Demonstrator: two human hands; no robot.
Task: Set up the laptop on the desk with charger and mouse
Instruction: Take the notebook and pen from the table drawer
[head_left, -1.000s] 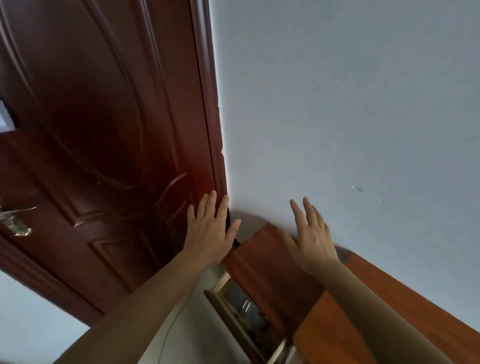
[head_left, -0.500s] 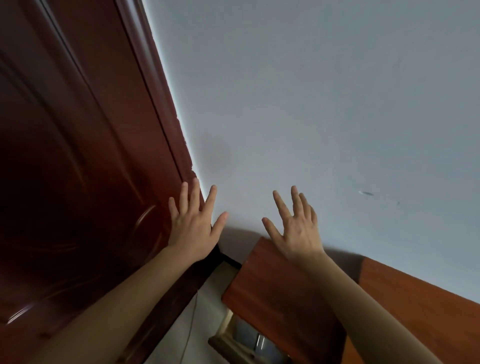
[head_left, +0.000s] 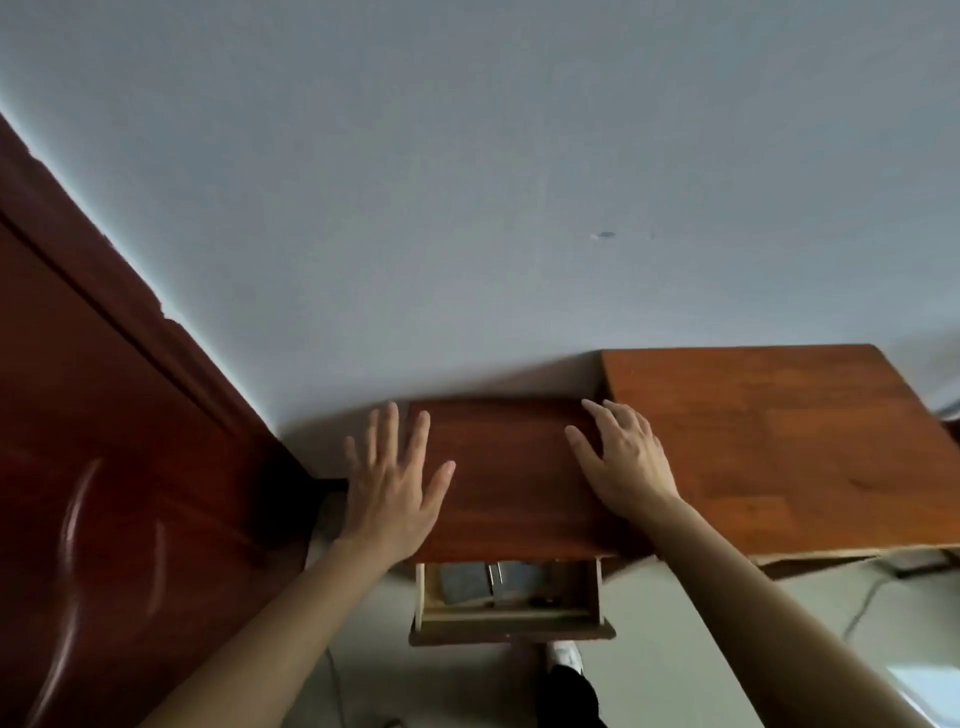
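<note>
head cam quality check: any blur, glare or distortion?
Head view: the left hand is slightly motion-smeared, the right hand sharper; streaky glare on the door; wide-angle bending tilts the door frame; dim, flat light with soft shadow behind the desk.

Two bare forearms, sleeveless to the frame's lower edge. Left hand (head_left: 390, 491): no ring, watch or band visible. Right hand (head_left: 626, 457): likewise unadorned at fingers and wrist. Nails short, unpainted as far as visible. Below and between the hands: one foot in a white shoe (head_left: 565, 656), topped by a dark trouser leg (head_left: 569, 699). Other foot hidden.
</note>
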